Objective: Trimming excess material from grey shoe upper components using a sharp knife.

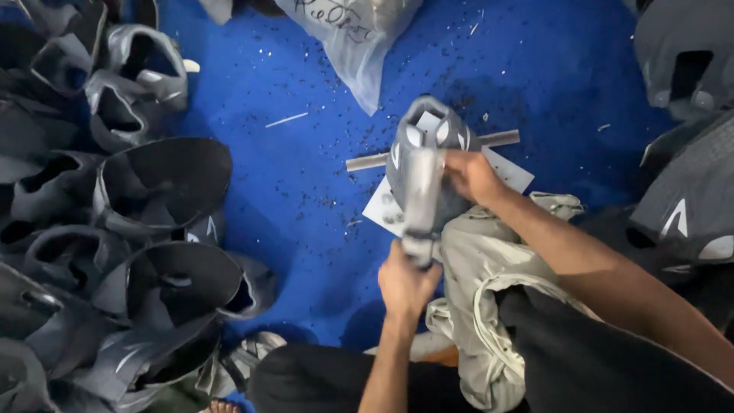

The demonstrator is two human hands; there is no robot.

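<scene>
From where I stand, the widest free room is the blue floor mat, open from the centre out toward 10 and 11 o'clock, only littered with dark crumbs. At 9 o'clock a heap of grey shoe uppers walls off the whole left side. At 12 o'clock a clear plastic bag juts in. At 3 o'clock more dark uppers block the right. A metal rod and white card lie near centre, and beige cloth fills 5 o'clock.

Debris-flecked blue floor mat, heaped grey shoe uppers around
</scene>
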